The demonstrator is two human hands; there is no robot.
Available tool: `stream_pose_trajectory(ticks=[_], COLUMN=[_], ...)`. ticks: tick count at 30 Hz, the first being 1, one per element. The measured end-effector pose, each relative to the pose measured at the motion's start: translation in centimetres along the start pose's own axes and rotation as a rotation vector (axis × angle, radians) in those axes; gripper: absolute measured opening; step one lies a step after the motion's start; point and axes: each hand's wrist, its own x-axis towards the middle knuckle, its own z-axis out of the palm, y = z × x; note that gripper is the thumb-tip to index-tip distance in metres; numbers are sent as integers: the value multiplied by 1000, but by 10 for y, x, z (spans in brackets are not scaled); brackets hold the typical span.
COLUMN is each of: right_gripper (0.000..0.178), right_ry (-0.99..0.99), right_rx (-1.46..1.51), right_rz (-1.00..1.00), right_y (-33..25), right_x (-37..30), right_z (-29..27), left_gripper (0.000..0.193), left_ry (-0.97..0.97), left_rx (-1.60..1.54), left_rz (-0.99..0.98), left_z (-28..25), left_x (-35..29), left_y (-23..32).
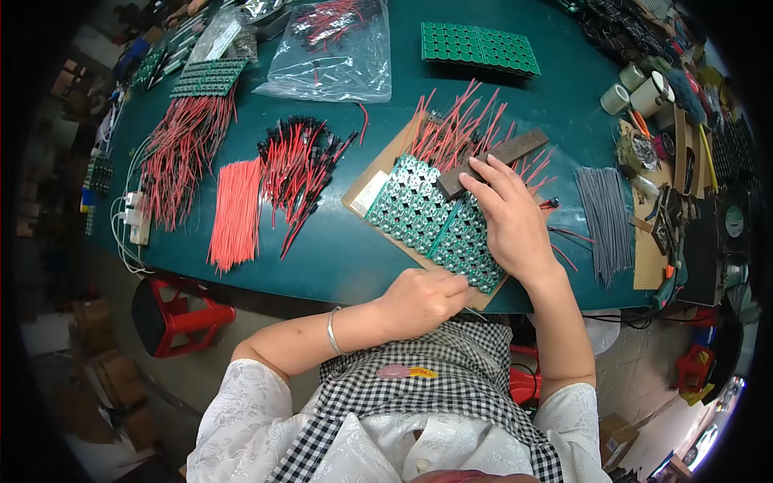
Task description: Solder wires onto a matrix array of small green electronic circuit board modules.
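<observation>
Green circuit board panels, filled with small round units, lie at an angle on a brown cardboard sheet in front of me. Red and black wires fan out from their far side. Across that side rests a dark rectangular bar. My right hand lies over the bar's near end and the panel, fingers stretched out and pressing on the bar. At the panel's near edge my left hand is closed, fingers pressed together; whatever it holds is hidden. A thin strand shows beside its fingertips.
Left are orange-red wires, red-black connector leads and a wired board. A clear bag and another green panel lie at the back. Grey wires, spools and a green-handled tool are right.
</observation>
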Motion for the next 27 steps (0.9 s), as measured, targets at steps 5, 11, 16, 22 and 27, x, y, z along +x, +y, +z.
stream_pose_trajectory(ticks=[5, 11, 16, 22, 27], right_gripper=[53, 46, 36, 24, 23], right_ry=[24, 224, 829, 1286, 1305], right_rx=[-9, 121, 890, 1433, 1382], right_rz=[-8, 64, 606, 611, 600], right_y=[0, -1, 44, 184, 274], right_x=[3, -9, -91, -195, -212], right_z=[2, -49, -90, -135, -163], left_gripper=[19, 25, 24, 11, 14], left_ry=[-6, -5, 93, 275, 261], left_rx=[22, -52, -175, -144, -105], left_rz=[-26, -106, -152, -229, -231], left_z=[-6, -12, -35, -43, -37], left_x=[8, 25, 25, 26, 20], left_y=[4, 18, 22, 12, 12])
